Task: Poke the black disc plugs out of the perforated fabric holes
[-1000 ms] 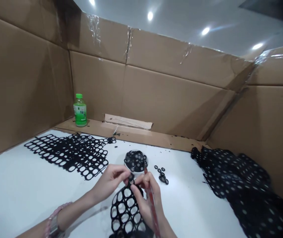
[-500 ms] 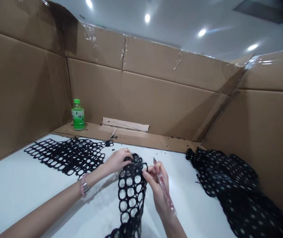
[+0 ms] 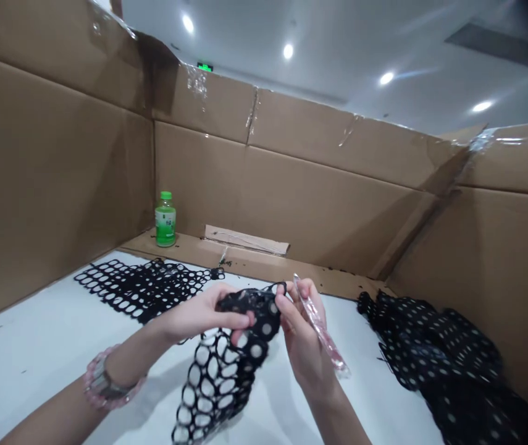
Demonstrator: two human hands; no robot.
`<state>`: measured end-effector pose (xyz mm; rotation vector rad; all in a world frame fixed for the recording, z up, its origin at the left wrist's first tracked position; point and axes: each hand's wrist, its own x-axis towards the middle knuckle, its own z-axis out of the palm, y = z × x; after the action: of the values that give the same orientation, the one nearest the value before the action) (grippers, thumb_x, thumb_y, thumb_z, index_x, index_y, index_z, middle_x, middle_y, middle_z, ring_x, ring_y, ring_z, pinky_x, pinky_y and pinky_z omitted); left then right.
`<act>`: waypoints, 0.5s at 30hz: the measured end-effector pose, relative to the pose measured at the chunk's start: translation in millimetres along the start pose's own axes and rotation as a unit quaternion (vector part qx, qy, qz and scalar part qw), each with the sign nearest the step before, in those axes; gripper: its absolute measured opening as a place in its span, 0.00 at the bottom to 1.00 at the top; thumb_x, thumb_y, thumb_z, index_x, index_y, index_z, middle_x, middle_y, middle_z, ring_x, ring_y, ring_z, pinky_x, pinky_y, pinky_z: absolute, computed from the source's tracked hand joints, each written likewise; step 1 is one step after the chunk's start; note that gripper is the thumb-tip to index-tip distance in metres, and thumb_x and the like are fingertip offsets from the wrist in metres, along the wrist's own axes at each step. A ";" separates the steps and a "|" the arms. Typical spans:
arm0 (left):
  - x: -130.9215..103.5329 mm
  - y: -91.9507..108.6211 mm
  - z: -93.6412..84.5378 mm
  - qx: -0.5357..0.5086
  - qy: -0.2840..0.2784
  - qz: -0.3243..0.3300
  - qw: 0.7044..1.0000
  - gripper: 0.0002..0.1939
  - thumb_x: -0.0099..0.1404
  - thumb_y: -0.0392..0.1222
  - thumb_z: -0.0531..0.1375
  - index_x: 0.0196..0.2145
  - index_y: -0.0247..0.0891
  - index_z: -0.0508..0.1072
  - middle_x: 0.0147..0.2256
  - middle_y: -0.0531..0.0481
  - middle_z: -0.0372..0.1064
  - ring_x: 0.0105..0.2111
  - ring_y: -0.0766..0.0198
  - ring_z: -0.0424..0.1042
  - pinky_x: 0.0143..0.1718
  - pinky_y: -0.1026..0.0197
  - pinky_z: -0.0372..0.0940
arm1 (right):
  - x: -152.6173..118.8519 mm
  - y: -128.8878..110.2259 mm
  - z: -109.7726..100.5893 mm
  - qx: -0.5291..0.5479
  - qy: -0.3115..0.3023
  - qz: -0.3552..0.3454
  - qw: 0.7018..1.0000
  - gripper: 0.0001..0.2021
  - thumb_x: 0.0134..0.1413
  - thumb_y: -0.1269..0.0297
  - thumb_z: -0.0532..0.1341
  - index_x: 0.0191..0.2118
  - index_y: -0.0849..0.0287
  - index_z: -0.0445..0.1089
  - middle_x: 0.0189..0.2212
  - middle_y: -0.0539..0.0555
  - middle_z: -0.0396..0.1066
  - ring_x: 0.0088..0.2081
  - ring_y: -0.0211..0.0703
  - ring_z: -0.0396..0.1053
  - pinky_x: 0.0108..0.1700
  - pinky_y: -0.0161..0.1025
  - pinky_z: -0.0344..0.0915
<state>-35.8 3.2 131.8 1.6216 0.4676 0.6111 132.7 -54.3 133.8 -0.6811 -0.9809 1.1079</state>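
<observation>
A strip of black mesh fabric (image 3: 210,377) with round holes hangs between my hands, its lower end trailing toward the front edge of the view. My left hand (image 3: 203,315) is closed round the bunched upper part, thumb on top. My right hand (image 3: 307,334) pinches a ring at the mesh's upper right edge between thumb and finger. Lying along that same palm is a slim tool (image 3: 323,337) with a pointed tip, clear plastic and a reddish body; its exact kind is unclear.
More holed black mesh (image 3: 138,287) lies flat at the left on the white tabletop (image 3: 27,364). A dark heap of dotted mesh (image 3: 453,352) is at the right. Behind stand a green bottle (image 3: 165,222) and a cardboard strip (image 3: 247,240). Cardboard walls (image 3: 328,191) surround the table; black scraps lie along the back.
Both hands have lifted the mesh closer to the camera, and my left hand has gathered its top into a bunch. The strip now slants down to the left. The view has shifted slightly.
</observation>
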 end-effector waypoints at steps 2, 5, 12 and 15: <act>-9.9 15.4 -15.9 0.032 -0.008 -0.015 0.999 0.10 0.57 0.44 0.62 0.25 0.33 0.69 0.17 0.57 0.62 0.18 0.71 0.60 0.21 0.69 0.56 | -1.6 -2.5 4.2 -0.006 -0.079 0.055 0.995 0.18 0.49 0.67 0.65 0.32 0.54 0.51 0.31 0.45 0.63 0.30 0.32 0.62 0.30 0.29 0.63; -14.8 39.7 -37.8 0.131 -0.041 -0.041 0.990 0.07 0.56 0.40 0.61 0.25 0.34 0.70 0.17 0.57 0.60 0.18 0.71 0.58 0.19 0.70 0.54 | -2.5 -2.1 8.7 -0.025 -0.177 0.111 0.978 0.18 0.48 0.65 0.66 0.33 0.54 0.51 0.29 0.44 0.63 0.31 0.34 0.65 0.32 0.34 0.67; -3.4 70.1 -47.9 0.332 -0.205 -0.009 0.921 0.08 0.58 0.34 0.58 0.35 0.33 0.76 0.30 0.50 0.74 0.31 0.61 0.70 0.32 0.65 0.63 | -0.3 -2.4 32.2 -0.077 -0.208 0.135 0.966 0.23 0.43 0.65 0.68 0.30 0.54 0.48 0.27 0.45 0.68 0.26 0.33 0.64 0.27 0.33 0.66; -7.7 72.0 -48.2 0.353 -0.200 0.012 0.914 0.09 0.58 0.33 0.59 0.37 0.34 0.76 0.33 0.50 0.75 0.33 0.61 0.71 0.34 0.66 0.64 | 0.8 -1.9 38.3 -0.066 -0.212 0.143 0.964 0.26 0.39 0.67 0.71 0.29 0.54 0.48 0.25 0.45 0.69 0.26 0.33 0.64 0.27 0.31 0.65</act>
<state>-75.3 25.6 206.0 2.3770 0.3795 0.0960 99.0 -54.8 152.2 -0.7228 -1.3609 1.4912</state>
